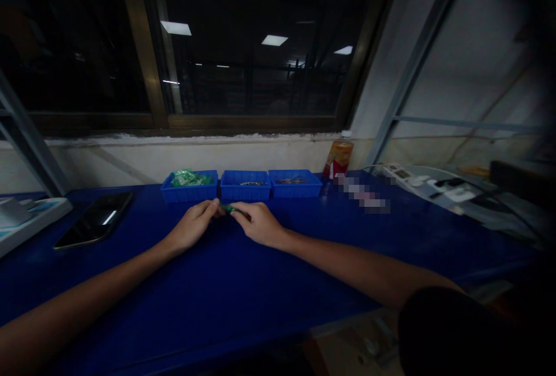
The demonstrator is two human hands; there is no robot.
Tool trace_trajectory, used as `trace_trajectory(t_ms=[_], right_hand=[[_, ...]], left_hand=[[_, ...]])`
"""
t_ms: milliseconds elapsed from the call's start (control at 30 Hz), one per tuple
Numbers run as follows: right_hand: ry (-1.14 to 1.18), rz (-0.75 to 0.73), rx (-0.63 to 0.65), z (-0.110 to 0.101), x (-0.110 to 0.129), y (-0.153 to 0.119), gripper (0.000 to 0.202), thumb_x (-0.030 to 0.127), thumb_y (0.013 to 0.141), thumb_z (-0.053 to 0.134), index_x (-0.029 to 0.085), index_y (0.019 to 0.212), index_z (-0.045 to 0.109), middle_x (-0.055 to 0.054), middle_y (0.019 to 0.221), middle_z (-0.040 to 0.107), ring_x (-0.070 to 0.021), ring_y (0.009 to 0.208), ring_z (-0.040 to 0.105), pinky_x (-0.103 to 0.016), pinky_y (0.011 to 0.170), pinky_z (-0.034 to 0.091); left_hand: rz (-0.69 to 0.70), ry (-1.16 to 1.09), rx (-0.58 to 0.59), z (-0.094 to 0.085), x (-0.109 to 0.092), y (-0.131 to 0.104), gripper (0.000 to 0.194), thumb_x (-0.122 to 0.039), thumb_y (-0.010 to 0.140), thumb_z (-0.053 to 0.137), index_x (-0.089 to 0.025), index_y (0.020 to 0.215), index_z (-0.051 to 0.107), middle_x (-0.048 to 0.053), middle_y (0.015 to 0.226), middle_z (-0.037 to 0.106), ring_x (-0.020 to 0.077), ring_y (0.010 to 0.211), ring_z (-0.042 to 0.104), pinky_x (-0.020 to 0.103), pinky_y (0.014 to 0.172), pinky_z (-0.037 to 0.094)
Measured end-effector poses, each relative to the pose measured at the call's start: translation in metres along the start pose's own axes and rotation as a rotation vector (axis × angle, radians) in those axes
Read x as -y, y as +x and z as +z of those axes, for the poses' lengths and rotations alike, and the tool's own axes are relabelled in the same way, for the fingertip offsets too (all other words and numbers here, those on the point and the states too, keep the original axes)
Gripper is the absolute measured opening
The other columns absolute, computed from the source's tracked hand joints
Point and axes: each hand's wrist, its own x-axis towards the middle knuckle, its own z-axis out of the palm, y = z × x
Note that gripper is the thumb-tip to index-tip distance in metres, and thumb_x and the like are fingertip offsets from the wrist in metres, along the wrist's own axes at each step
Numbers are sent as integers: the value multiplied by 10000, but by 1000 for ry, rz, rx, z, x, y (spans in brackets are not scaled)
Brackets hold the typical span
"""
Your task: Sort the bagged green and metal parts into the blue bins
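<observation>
Both hands meet over the blue table, just in front of a row of three blue bins. A small green piece (pixel 227 208) spans the gap between them; its exact kind is too dark and small to tell. My left hand (pixel 197 222) pinches at its left end, fingertips together. My right hand (pixel 260 224) is closed on its other end, thumb and forefinger on it. Green, shiny pieces (pixel 186 177) fill the left bin (pixel 190 193). In the middle bin (pixel 245 192) lie thin, pale metallic-looking items, and the right bin (pixel 296 190) holds small, thin pieces.
On the left of the table (pixel 208 306) lie a dark phone (pixel 94 221) and a white box-like item (pixel 30 219). A bottle of amber drink (pixel 339 157) stands behind at the right. Further right are a power strip (pixel 396 172) and cables. A window runs along the back.
</observation>
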Motion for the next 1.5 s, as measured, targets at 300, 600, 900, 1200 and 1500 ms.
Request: trace_trajectory(t_ms=[300, 600, 900, 1200, 1500], right_hand=[[-81, -41, 35, 0, -1, 0, 394, 139, 818, 439, 259, 1181, 532, -35, 948, 640, -142, 782, 581, -320, 753, 455], [42, 70, -24, 1, -5, 4, 169, 319, 796, 535, 185, 879, 597, -27, 882, 520, -129, 830, 507, -295, 751, 423], [294, 386, -79, -1, -14, 11, 359, 432, 847, 390, 159, 654, 522, 6, 671, 488, -123, 690, 479, -272, 672, 380], [13, 118, -130, -1, -9, 6, 142, 129, 766, 466, 143, 762, 607, 5, 670, 491, -108, 631, 465, -232, 582, 360], [-81, -119, -53, -2, -3, -1, 331, 90, 791, 442, 225, 1044, 607, -36, 869, 535, -137, 804, 513, -290, 753, 431]], left_hand=[[-61, -107, 13, 0, -2, 0, 363, -439, 818, 409, -141, 849, 613, 45, 828, 640, 190, 786, 545, 309, 732, 393], [92, 23, -97, 0, 9, 2, 270, -374, 853, 393, -145, 867, 534, 14, 749, 557, 145, 693, 511, 273, 653, 412], [436, 371, 15, 4, -5, -10, 300, -230, 862, 406, -237, 1142, 514, 62, 1045, 526, 188, 975, 499, 367, 889, 399], [307, 316, 41, 6, 2, -4, 252, -317, 831, 445, -198, 1032, 540, 63, 1025, 490, 201, 1000, 468, 382, 932, 365], [-95, -94, 63, -3, 0, 0, 620, -557, 860, 135, -157, 780, 602, 29, 684, 554, 139, 565, 422, 275, 548, 327]])
